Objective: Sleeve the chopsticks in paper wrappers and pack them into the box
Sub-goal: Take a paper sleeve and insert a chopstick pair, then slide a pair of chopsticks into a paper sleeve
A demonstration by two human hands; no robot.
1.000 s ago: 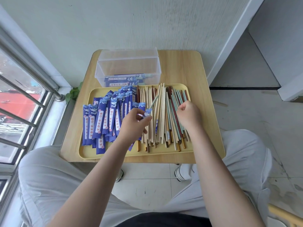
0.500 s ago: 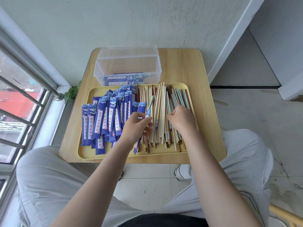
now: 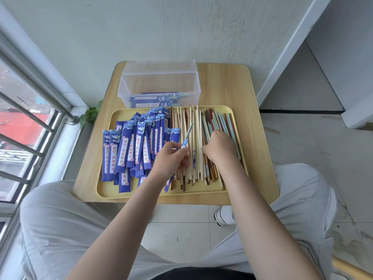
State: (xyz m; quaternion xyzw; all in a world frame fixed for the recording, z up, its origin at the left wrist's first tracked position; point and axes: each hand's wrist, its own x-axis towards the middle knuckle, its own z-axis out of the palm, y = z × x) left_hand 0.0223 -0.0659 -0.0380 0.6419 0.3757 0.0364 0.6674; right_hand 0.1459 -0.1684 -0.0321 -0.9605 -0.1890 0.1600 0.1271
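A yellow tray (image 3: 205,194) holds several blue paper wrappers (image 3: 129,146) on its left and a pile of loose chopsticks (image 3: 196,126) on its right. My left hand (image 3: 171,160) grips a blue wrapper with one pale green chopstick (image 3: 188,131) sticking out of its top, held over the pile. My right hand (image 3: 220,147) rests knuckles-up on the loose chopsticks, fingers curled into the pile; what they grip is hidden. A clear plastic box (image 3: 159,81) behind the tray contains a few sleeved chopsticks.
The tray and box sit on a small wooden table (image 3: 256,138) against a wall. A window with metal bars (image 3: 30,118) is at the left. My knees in light trousers flank the table's near edge, and tiled floor lies to the right.
My right hand slid left and nearer across the chopstick pile, toward my left hand. The left hand kept its wrapper and green chopstick almost in place.
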